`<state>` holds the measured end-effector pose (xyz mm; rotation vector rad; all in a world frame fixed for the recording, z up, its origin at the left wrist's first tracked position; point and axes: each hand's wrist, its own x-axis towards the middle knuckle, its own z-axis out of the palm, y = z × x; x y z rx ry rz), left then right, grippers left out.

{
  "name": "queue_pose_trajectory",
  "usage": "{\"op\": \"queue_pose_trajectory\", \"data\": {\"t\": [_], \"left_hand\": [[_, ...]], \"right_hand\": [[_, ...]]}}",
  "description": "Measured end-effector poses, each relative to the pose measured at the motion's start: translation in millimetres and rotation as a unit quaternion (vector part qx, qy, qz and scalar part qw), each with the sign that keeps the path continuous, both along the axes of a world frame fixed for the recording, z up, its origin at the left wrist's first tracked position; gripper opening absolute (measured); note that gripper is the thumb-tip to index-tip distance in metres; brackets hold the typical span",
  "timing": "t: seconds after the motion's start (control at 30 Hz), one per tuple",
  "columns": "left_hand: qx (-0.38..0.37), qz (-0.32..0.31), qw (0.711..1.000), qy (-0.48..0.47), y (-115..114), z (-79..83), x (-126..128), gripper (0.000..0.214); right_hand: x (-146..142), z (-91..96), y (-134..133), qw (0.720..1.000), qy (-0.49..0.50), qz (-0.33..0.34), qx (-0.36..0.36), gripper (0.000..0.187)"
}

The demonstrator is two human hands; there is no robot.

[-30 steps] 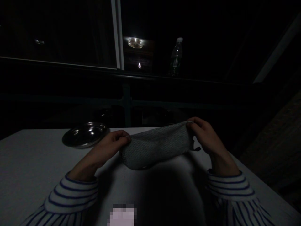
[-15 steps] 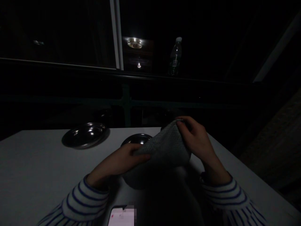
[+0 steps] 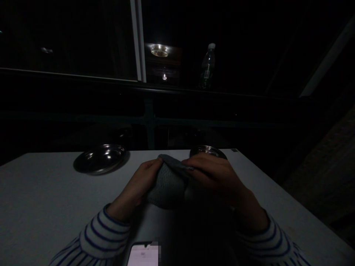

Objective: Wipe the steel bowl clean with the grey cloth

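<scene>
A grey textured cloth (image 3: 168,186) is bunched between my hands above the middle of the white table. My left hand (image 3: 144,179) grips its left side, thumb on top near the upper fold. At the cloth's upper right edge, my right hand (image 3: 215,173) pinches it with closed fingers. The cloth hangs down below the fold. Whatever lies behind it is hidden, and the dark shadow under my right hand conceals detail there.
A shiny metal dish (image 3: 100,159) rests at the table's (image 3: 55,199) far left. Another metal dish (image 3: 208,149) sits at the far edge, partly behind my right hand. A phone (image 3: 142,255) lies in front. A plastic bottle (image 3: 208,66) stands on the window ledge.
My right hand has come left and down, folding the cloth that was stretched wider. The right-hand dish now shows; a small metal dish by my left hand is now out of sight.
</scene>
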<state>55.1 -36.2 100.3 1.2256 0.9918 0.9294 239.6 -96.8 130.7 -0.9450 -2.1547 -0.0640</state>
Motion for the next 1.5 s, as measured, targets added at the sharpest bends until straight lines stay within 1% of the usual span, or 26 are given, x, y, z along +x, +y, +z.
{"op": "queue_pose_trajectory", "data": {"t": [0.07,0.17,0.23,0.27,0.3,0.37,0.43,0.47,0.5,0.53,0.6,0.63,0.67,0.73,0.83,0.9,1.0,1.03,1.1,1.13,1.2,1.3,1.33,1.4,1.47,1.5], "left_hand": [[-0.014,0.002,0.999,-0.040,0.6,1.3,-0.5,0.032],[-0.012,-0.024,0.997,-0.078,1.8,3.1,-2.5,0.033],[-0.001,-0.046,0.995,-0.085,2.5,3.7,-4.5,0.032],[0.004,-0.055,0.995,-0.084,2.7,3.8,-5.5,0.030],[0.008,-0.061,0.995,-0.081,2.8,3.9,-6.4,0.029],[0.012,-0.069,0.995,-0.078,2.3,4.1,-7.5,0.028],[-0.002,-0.069,0.994,-0.082,0.8,4.6,-7.8,0.029],[-0.016,-0.068,0.994,-0.088,-0.2,5.0,-7.7,0.029],[-0.036,-0.066,0.993,-0.095,-1.1,5.5,-7.3,0.030],[-0.057,-0.066,0.991,-0.101,-2.0,5.9,-6.9,0.031],[-0.087,-0.078,0.987,-0.109,-3.1,6.9,-6.0,0.034],[-0.086,-0.085,0.987,-0.110,-3.3,7.3,-5.5,0.037],[-0.070,-0.089,0.988,-0.103,-3.2,7.8,-5.2,0.038],[-0.014,-0.082,0.994,-0.069,-2.3,8.5,-5.0,0.039],[0.042,-0.057,0.997,-0.002,-0.6,7.9,-5.6,0.038],[0.049,-0.058,0.997,0.014,-0.3,6.3,-6.0,0.032],[0.073,-0.075,0.994,0.017,-1.6,4.0,-5.2,0.025],[0.082,-0.078,0.993,0.021,-2.1,3.7,-4.6,0.023],[0.102,-0.067,0.992,0.039,-1.9,4.3,-3.8,0.022],[0.113,-0.053,0.991,0.051,-0.8,5.0,-4.2,0.021],[0.138,-0.007,0.987,0.079,4.1,6.0,-7.6,0.023],[0.169,0.094,0.973,0.127,15.9,2.7,-20.2,0.029],[0.172,0.135,0.964,0.151,19.7,-0.6,-25.9,0.032],[0.167,0.190,0.947,0.196,24.8,-10.9,-37.6,0.033],[0.151,0.211,0.939,0.226,25.5,-25.6,-47.4,0.035],[0.138,0.213,0.940,0.227,24.3,-34.0,-50.6,0.034]], "right_hand": [[-4.0,-1.0,-2.1,0.996,-0.047,0.052,-0.050,0.022],[-7.1,-2.5,-4.2,0.980,-0.088,0.130,-0.126,0.024],[-6.9,-3.3,-3.9,0.971,-0.094,0.158,-0.151,0.027],[-6.2,-3.7,-2.9,0.974,-0.091,0.143,-0.150,0.027],[-5.2,-4.5,-1.4,0.980,-0.084,0.111,-0.139,0.026],[-2.7,-6.8,3.1,0.994,-0.051,0.007,-0.094,0.025],[-0.7,-10.1,8.3,0.994,-0.018,-0.088,-0.059,0.033],[-0.2,-11.7,10.7,0.992,-0.006,-0.114,-0.057,0.038],[-0.1,-13.1,12.8,0.989,0.000,-0.127,-0.074,0.042],[-0.4,-14.2,14.6,0.986,0.000,-0.129,-0.106,0.041],[-1.8,-14.9,17.0,0.975,0.004,-0.131,-0.179,0.029],[-2.5,-14.6,17.7,0.969,0.012,-0.137,-0.206,0.024],[-3.0,-14.0,18.1,0.964,0.023,-0.145,-0.221,0.020],[-3.0,-12.3,18.4,0.959,0.051,-0.160,-0.228,0.018],[-0.5,-11.0,17.7,0.953,0.086,-0.152,-0.247,0.017],[1.2,-11.9,17.3,0.946,0.105,-0.126,-0.279,0.019],[0.6,-16.1,18.5,0.928,0.122,-0.045,-0.348,0.028],[-0.3,-17.8,19.6,0.925,0.122,-0.022,-0.360,0.029],[-1.7,-20.5,22.5,0.928,0.114,-0.008,-0.356,0.024],[-1.7,-21.2,24.0,0.932,0.111,-0.021,-0.344,0.022],[0.6,-20.4,26.2,0.938,0.113,-0.070,-0.320,0.021],[7.4,-15.3,26.2,0.941,0.131,-0.170,-0.260,0.020],[9.1,-13.4,25.5,0.943,0.132,-0.199,-0.231,0.019],[8.5,-11.4,23.7,0.945,0.109,-0.253,-0.175,0.017],[0.8,-13.5,22.8,0.941,0.051,-0.306,-0.136,0.018],[-5.7,-16.4,23.0,0.937,0.011,-0.327,-0.123,0.018]]}}
